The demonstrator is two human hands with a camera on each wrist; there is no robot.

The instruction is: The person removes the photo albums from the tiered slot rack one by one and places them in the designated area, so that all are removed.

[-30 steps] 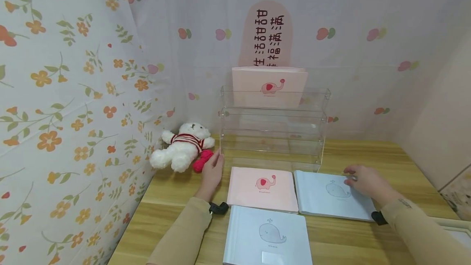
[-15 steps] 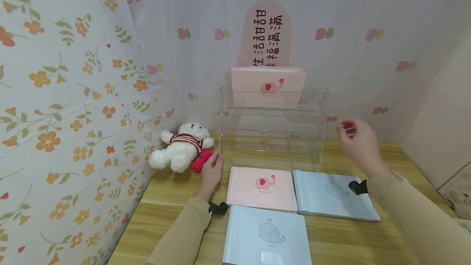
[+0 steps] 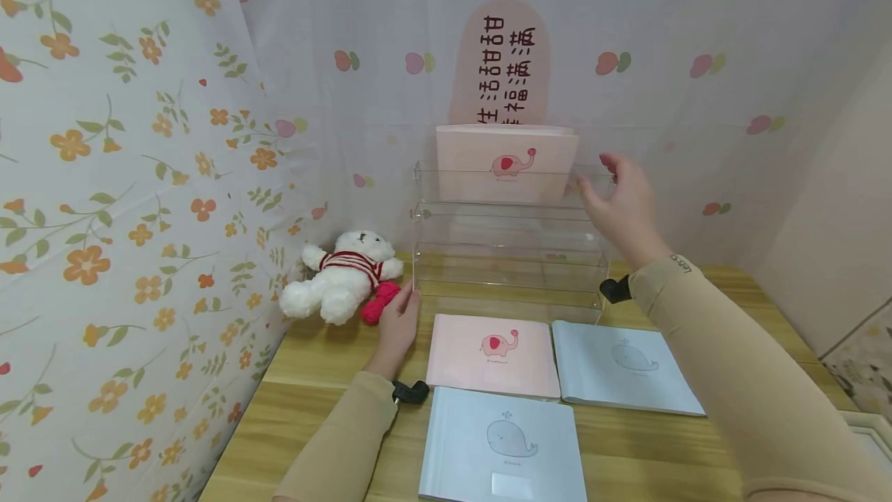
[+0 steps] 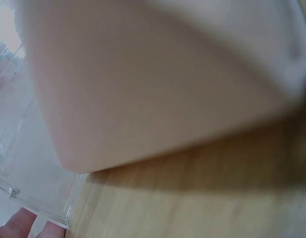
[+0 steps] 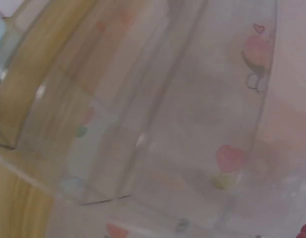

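A clear acrylic display rack (image 3: pixel 512 248) with stepped tiers stands at the back of the table. Upright in its top tier is a pink album (image 3: pixel 505 165) with an elephant on its cover. My left hand (image 3: pixel 396 335) rests its fingers against the rack's lower left side; its fingertips (image 4: pixel 19 223) show at that edge in the left wrist view. At the rack's upper right corner, my right hand (image 3: pixel 623 208) has thumb and fingers spread apart, holding nothing, close to the pink album's right edge. In the right wrist view only small fingertips (image 5: pixel 305 231) show.
Before the rack lie a second pink elephant album (image 3: pixel 492 355), a pale blue whale album (image 3: pixel 627 366) and another whale album (image 3: pixel 503 444). A white teddy bear (image 3: pixel 348 273) with a red knitted piece (image 3: pixel 379 303) lies left. A pale frame (image 3: pixel 871 432) is at the right edge.
My right hand has risen from over the right-hand whale album and moved left to the rack's top right corner. My left hand stays at the rack's side.
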